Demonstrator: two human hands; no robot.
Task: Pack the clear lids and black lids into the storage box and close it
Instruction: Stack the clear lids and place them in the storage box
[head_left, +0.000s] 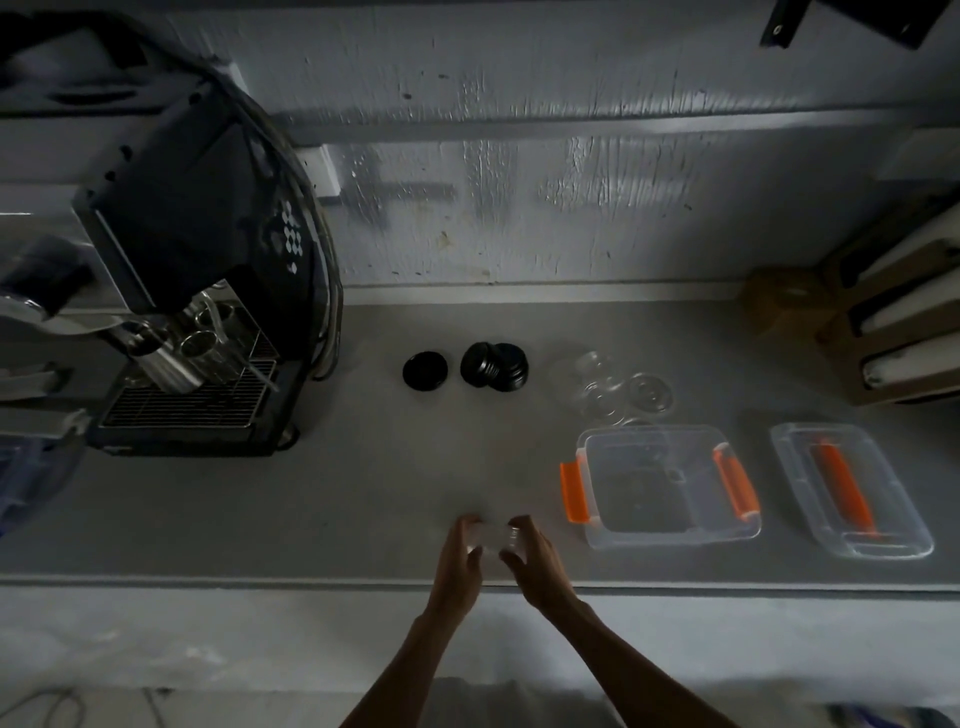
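Observation:
Both hands hold a small stack of clear lids (492, 538) just above the counter's front edge. My left hand (460, 558) grips its left side and my right hand (535, 564) grips its right side. More clear lids (621, 392) lie loose near the back of the counter. A single black lid (425, 369) lies beside a pile of black lids (493, 365). The clear storage box (670, 486) with orange latches stands open to the right of my hands. Its clear cover (852, 488) with an orange handle lies further right.
A black coffee machine (197, 291) with a drip tray and metal cups fills the left of the grey counter (311, 509). Cardboard boxes holding white rolls (893, 322) stand at the back right. A wall runs behind the counter.

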